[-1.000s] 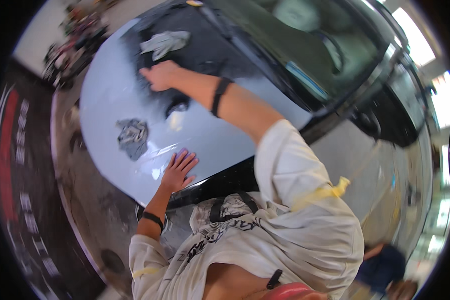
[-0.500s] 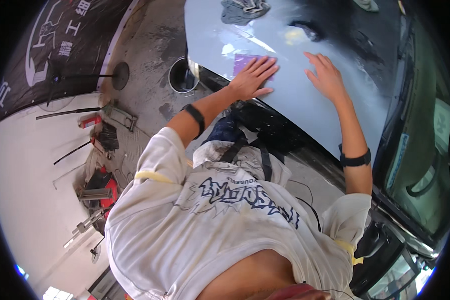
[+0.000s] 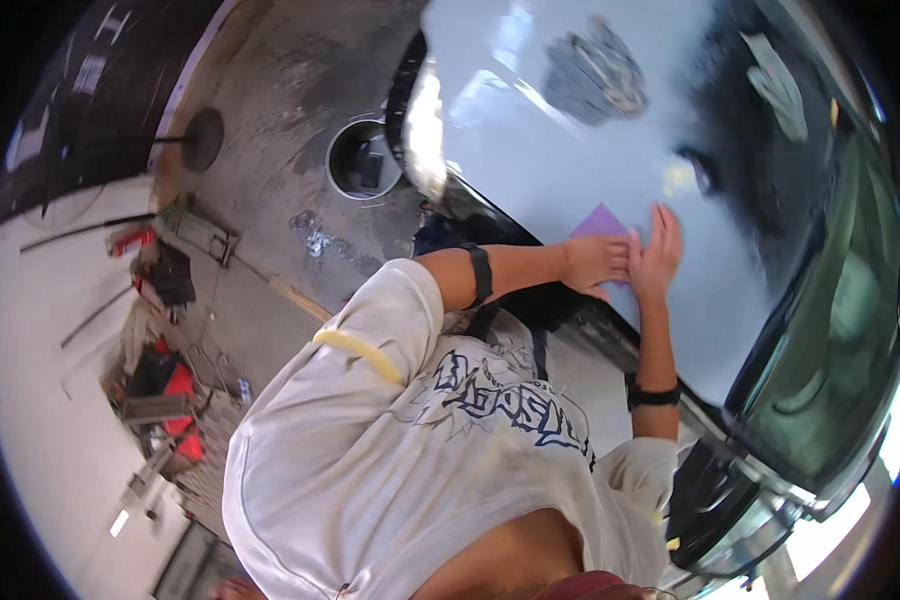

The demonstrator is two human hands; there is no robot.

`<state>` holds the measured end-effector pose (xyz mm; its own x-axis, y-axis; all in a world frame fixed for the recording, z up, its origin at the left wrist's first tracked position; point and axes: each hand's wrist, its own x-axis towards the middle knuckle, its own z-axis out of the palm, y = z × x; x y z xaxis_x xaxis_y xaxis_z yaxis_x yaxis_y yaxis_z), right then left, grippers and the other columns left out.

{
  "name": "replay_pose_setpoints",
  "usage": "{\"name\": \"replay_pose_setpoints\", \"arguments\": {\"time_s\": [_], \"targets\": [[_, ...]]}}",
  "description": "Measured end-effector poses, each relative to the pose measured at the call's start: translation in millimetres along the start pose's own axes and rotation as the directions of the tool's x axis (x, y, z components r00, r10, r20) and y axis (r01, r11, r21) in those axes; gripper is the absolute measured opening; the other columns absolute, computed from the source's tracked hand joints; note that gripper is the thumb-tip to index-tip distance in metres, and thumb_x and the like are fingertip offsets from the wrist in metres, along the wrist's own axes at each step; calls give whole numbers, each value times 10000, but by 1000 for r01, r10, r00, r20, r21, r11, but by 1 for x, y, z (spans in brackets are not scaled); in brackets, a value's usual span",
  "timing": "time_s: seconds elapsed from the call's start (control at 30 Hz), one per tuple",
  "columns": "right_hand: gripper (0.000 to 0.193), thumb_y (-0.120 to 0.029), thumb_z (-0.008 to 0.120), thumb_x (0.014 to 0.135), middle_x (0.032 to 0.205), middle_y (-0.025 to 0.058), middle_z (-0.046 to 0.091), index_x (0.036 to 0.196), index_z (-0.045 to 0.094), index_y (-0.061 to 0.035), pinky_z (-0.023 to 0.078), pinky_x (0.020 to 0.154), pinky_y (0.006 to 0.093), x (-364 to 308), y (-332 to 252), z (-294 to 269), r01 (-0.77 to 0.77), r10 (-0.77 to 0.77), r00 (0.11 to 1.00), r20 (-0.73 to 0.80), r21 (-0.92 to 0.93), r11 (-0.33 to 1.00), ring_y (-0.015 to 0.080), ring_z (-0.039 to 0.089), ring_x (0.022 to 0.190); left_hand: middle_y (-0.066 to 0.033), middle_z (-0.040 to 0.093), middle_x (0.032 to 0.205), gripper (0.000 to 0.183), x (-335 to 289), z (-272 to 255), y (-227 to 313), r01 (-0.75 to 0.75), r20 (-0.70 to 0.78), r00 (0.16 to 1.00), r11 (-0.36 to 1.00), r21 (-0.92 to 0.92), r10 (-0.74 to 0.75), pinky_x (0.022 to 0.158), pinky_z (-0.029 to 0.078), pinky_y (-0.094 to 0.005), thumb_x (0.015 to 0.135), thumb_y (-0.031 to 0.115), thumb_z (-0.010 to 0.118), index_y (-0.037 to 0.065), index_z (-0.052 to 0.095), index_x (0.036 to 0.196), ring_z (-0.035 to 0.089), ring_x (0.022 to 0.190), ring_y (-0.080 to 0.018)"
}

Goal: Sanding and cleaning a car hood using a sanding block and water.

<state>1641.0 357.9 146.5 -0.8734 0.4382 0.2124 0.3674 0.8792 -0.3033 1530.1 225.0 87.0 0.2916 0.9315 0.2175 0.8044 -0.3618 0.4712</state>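
Observation:
My left hand (image 3: 598, 262) lies flat on a thin purple square sheet (image 3: 600, 221), pressing it against the grey-blue car hood (image 3: 560, 165). One corner of the sheet sticks out past my fingers; the rest is covered. Close beside it, my right hand (image 3: 656, 252) rests on the hood with fingers stretched out and nothing in it. The fingertips of my left hand meet the edge of the right and are partly hidden there. Beyond both hands the hood carries a small yellowish patch (image 3: 677, 179) next to a dark opening (image 3: 705, 172).
A crumpled grey cloth (image 3: 595, 75) lies on the hood, with a pale cloth (image 3: 776, 88) farther right. The windshield (image 3: 820, 330) rises at the right. A metal bucket (image 3: 334, 163) stands on the floor left of the car's front; a pedestal fan (image 3: 203, 140) is farther left.
My left hand and the purple sheet have moved right across the hood, near the right hand. The sheet is now turned corner-first. The view has shifted, showing more of the hood's far side.

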Motion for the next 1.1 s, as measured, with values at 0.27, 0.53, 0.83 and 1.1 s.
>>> {"name": "replay_pose_setpoints", "arguments": {"time_s": [0.27, 0.53, 0.83, 1.1], "targets": [[551, -194, 660, 895, 1433, 190, 488, 1386, 501, -1, 348, 1127, 473, 42, 16, -19, -47, 51, 998, 21, -156, 987, 372, 448, 1341, -125, 326, 1602, 741, -138, -84, -80, 364, -298, 878, 927, -91, -374, 1208, 218, -499, 922, 511, 586, 141, 385, 1531, 278, 1482, -354], [519, -232, 648, 896, 1422, 133, 480, 1367, 522, -52, 337, 1127, 472, 45, 16, 0, -94, 77, 990, -120, -149, 984, 342, 426, 1355, -123, 280, 1625, 764, -130, -107, -88, 776, -390, 591, 629, 38, -706, 1206, 164, -548, 928, 570, 547, 176, 353, 1553, 200, 1506, -388], [535, -233, 652, 890, 1249, 129, 546, 1373, 515, -47, 412, 992, 452, 105, 41, -20, -49, 50, 998, 37, -13, 999, 337, 505, 1164, -166, 271, 1620, 792, -126, -115, -132, 892, -477, 384, 451, -30, -791, 1185, 158, -590, 919, 553, 578, 138, 345, 1551, 208, 1488, -432], [486, -200, 531, 964, 1108, 200, 641, 1443, 462, -155, 514, 857, 497, 399, 153, 11, -147, 152, 988, 19, -174, 974, 404, 631, 1013, -208, 276, 1608, 834, -107, -137, -142, 913, -300, 354, 396, -94, -886, 1184, 157, -601, 856, 535, 633, 90, 395, 1519, 203, 1488, -455]]}}
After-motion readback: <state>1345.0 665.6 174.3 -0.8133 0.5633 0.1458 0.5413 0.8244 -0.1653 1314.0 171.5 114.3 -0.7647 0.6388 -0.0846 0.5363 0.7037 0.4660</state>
